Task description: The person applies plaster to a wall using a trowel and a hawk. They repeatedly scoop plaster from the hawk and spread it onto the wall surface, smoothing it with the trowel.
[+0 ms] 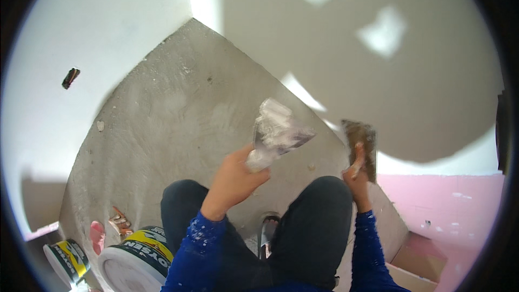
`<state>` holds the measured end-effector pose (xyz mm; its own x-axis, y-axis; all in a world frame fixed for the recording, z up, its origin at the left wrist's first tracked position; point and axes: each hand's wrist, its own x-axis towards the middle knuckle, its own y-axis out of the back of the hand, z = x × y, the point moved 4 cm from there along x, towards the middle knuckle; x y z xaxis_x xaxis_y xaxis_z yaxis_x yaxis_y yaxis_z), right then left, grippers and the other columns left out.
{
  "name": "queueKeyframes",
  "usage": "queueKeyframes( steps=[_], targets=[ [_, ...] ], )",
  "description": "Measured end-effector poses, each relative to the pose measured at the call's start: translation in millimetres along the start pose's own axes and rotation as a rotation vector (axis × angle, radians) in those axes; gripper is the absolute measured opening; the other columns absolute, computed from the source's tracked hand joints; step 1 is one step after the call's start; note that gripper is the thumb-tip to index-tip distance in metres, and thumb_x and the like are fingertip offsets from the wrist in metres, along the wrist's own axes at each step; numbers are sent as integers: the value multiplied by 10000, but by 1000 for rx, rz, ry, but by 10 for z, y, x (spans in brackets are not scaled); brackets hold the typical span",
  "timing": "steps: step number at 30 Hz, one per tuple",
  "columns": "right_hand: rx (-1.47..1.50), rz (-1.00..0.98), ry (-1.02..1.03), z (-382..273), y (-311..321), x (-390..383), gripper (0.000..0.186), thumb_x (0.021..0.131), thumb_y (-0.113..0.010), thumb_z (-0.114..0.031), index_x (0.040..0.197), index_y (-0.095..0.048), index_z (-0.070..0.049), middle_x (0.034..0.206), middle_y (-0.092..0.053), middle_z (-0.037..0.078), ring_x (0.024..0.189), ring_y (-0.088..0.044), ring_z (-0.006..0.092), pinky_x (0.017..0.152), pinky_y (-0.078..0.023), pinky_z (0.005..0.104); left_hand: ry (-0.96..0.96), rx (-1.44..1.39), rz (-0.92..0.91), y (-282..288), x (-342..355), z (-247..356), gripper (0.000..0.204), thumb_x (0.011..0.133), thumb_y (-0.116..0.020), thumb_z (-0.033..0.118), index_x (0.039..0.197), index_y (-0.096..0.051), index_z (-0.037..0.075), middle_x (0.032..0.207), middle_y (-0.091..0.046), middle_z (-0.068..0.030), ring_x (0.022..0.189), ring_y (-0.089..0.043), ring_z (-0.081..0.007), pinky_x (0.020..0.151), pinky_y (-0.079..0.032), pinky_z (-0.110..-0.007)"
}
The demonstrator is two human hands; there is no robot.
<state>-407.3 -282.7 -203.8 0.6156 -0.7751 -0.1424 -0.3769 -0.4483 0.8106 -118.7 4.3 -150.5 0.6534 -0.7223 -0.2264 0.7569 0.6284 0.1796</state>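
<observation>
My left hand [230, 184] is wrapped round the handle of a putty knife, held up in front of my knees. Wet white putty [275, 120] is heaped on its wide blade [299, 139] and smeared down to the handle. Off to the right, my right hand [357, 183] grips a rectangular finishing trowel [365, 134] close to the wall [427, 97]. The trowel's brownish plate is upright, a finger lying along it; whether it touches the wall I cannot tell. Blue sleeves with white splashes cover both forearms.
Two plastic buckets [121, 265] with dark and yellow labels stand at lower left, near a pink slipper-like item [97, 237]. A white wall [48, 124] with a small box hole [71, 78] rises at left. Pink wall [443, 197] and a cardboard box [416, 265] lie right.
</observation>
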Motion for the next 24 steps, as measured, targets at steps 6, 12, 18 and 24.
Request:
queueKeyframes(
  steps=[6, 12, 18, 24],
  targets=[
    [544, 44, -147, -1143, 868, -88, 180, 937, -608, -231, 884, -523, -81, 601, -477, 4, 456, -432, 97, 433, -376, 260, -25, -192, -176, -539, 371, 139, 409, 779, -706, 196, 1117, -640, -25, 820, -699, -160, 715, -658, -239, 680, -510, -364],
    [783, -172, -111, -2408, 1123, -393, 235, 938, -641, -263, 819, -538, -88, 587, -472, -4, 481, -462, 89, 403, -337, 246, -64, -284, -270, -842, 646, 264, 355, 796, -712, 147, 1105, -637, -10, 783, -663, -71, 658, -606, -142, 606, -483, -306],
    [505, -271, -76, -2682, 934, -461, 247, 935, -634, -231, 765, -541, -78, 578, -478, -9, 479, -446, 71, 407, -336, 234, -166, -87, -374, -955, 491, 326, 397, 751, -710, 167, 1116, -660, 16, 794, -680, -158, 726, -657, -280, 675, -515, -370],
    [588, -162, -233, -2500, 796, -482, 281, 937, -625, -242, 739, -534, -65, 556, -473, -11, 450, -430, 72, 398, -335, 237, -249, 50, -401, -919, 371, 423, 461, 723, -711, 186, 1162, -657, 57, 858, -684, -228, 819, -660, -412, 720, -523, -436]
  ],
)
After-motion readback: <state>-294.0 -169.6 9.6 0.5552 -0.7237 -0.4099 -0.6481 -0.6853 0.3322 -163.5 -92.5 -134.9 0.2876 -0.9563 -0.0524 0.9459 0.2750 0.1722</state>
